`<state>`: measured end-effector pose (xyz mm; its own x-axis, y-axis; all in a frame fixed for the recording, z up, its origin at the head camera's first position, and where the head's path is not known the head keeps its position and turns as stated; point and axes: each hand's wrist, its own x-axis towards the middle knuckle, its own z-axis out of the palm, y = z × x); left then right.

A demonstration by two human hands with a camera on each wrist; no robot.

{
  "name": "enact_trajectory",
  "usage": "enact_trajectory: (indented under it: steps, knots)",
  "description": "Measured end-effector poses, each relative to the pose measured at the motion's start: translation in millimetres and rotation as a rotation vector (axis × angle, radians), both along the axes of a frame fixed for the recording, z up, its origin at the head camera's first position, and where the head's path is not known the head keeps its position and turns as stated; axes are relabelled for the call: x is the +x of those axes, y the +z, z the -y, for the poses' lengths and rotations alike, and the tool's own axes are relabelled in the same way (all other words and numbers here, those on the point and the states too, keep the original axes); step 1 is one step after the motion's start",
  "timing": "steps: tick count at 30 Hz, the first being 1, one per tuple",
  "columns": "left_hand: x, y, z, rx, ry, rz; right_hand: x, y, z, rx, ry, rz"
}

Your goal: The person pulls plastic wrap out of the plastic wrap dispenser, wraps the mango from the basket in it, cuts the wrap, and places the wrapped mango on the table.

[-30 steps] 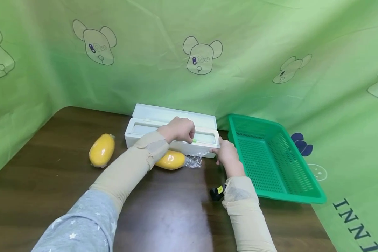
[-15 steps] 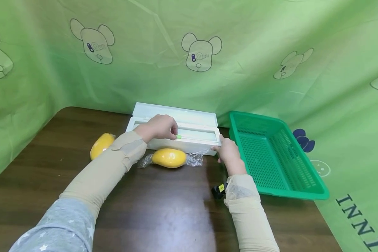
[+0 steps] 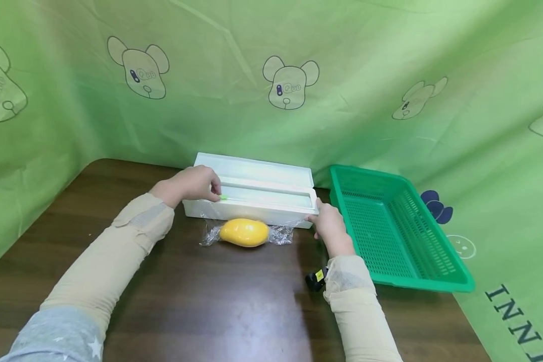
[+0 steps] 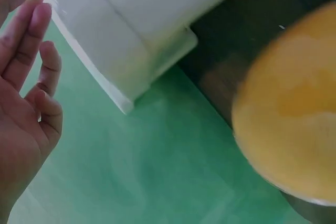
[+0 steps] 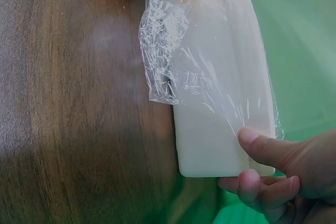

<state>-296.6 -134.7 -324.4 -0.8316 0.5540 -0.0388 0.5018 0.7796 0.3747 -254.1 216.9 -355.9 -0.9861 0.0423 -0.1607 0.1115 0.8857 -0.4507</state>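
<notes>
A white cling film dispenser (image 3: 276, 213) lies along the table's back with its lid (image 3: 258, 168) raised. My left hand (image 3: 194, 183) pinches a small green slide cutter (image 3: 223, 197) on its track, towards the dispenser's left end. At the other end, my right hand (image 3: 330, 225) grips the corner, thumb on the box and fingers round the end in the right wrist view. A wrapped yellow mango (image 3: 244, 233) lies just in front. Clear film (image 5: 165, 51) bunches at its side and stretches over the dispenser's face. Another mango (image 4: 294, 108) fills the left wrist view's right side.
A green perforated basket (image 3: 421, 285) stands right of the dispenser. Near my right wrist is a small black object with a yellow label (image 3: 315, 281). A green printed cloth (image 3: 235, 125) hangs behind the dark wooden table (image 3: 235, 306).
My left hand has slid leftward along the dispenser with the green cutter, uncovering the wrapped mango. The other mango is now hidden behind my left forearm in the head view. My right hand stays put.
</notes>
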Motion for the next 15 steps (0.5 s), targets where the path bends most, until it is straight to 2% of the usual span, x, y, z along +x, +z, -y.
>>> enact_trajectory:
  steps: [7, 15]
  knots:
    - [4.9, 1.7, 16.0, -0.006, 0.009, -0.002, 0.0, -3.3, -1.8, 0.006, 0.002, -0.01]
    - [5.2, 2.2, 25.8, 0.006, -0.006, -0.009, -0.6, 0.3, -1.1, 0.015, -0.001, -0.01]
